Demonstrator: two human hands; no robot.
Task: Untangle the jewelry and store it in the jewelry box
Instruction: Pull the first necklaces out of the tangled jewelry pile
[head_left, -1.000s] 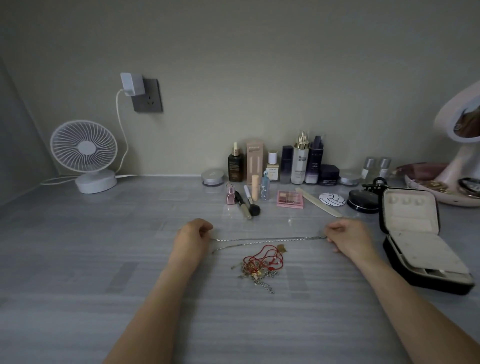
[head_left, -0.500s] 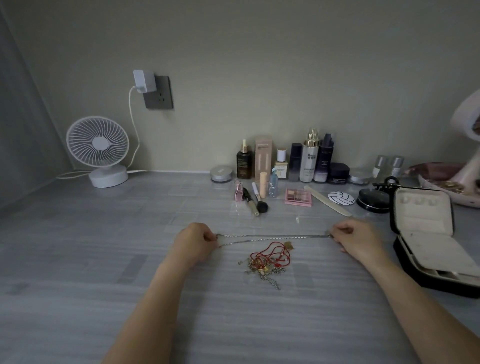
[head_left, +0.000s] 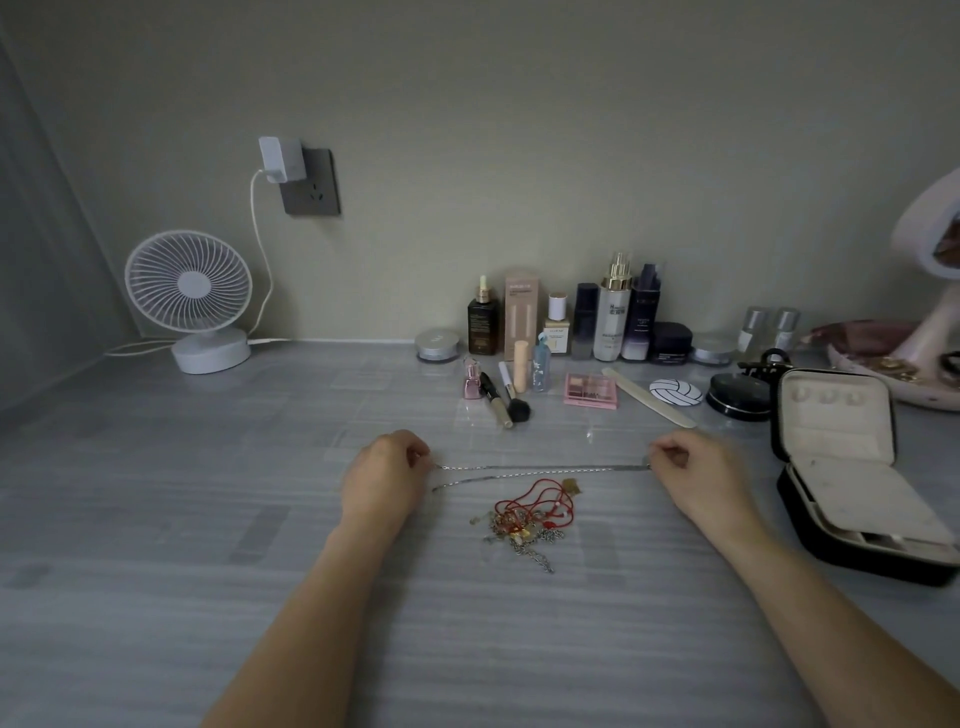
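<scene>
Holding one silver chain (head_left: 540, 469) stretched between both hands, low over the worktop (head_left: 156, 519), about midway between its left and right edges.

- Left hand (head_left: 387, 480): fingers curled, pinching one end of the chain. A second strand runs just below the taut one and ends loose beside this hand.
- Right hand (head_left: 696, 478): fingers curled, pinching the far end, where both strands meet.
- Tangle (head_left: 530, 519): red cord, small metal chains and charms in one heap on the worktop, between my hands and just on the front-edge side of the chain. I cannot tell whether the chain touches it.
- Jewelry box (head_left: 852, 483): black with a pale lining, lid standing open, at the right edge of the worktop. It is near my right hand but apart from it.
- Bottles (head_left: 613, 317): a row along the back edge.
- Fan (head_left: 189, 291): near the back left corner.

Step in hand, as I judge it: one chain looks free of the heap and is being drawn straight. Nothing is stored yet.

Next move calls for bringing the chain across to the box while keeping it lifted clear of the heap. The loose strand must not drag back into the red cord. The chain should be laid flat on the lining.
</scene>
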